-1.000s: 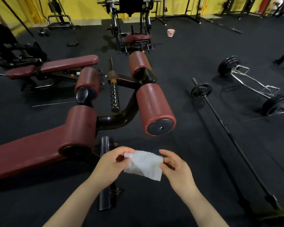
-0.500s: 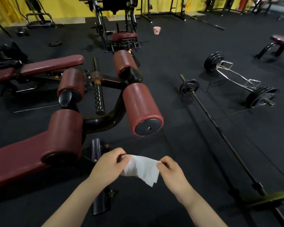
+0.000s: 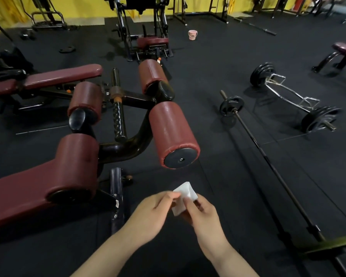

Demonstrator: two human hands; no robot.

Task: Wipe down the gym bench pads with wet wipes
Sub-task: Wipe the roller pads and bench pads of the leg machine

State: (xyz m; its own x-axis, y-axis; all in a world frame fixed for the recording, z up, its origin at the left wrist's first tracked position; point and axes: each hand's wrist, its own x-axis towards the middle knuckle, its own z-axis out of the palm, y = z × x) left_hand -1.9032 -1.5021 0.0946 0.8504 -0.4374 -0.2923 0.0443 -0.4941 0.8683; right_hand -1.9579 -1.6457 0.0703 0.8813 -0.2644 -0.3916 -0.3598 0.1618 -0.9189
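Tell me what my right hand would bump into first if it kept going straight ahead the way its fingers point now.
Probably the black end cap of the nearest maroon roller pad. The right hand, pinching the wet wipe, points up-left toward it, though depth is unclear.

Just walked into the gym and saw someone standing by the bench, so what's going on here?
A person is holding a white wet wipe between both hands, the left hand and right hand pinching it in front of them, bunched or folded. It is not touching any pad yet. The dark red roller pad of the bench is the nearest one ahead, with the long seat pad to the left. A barbell lies on the floor to the right.
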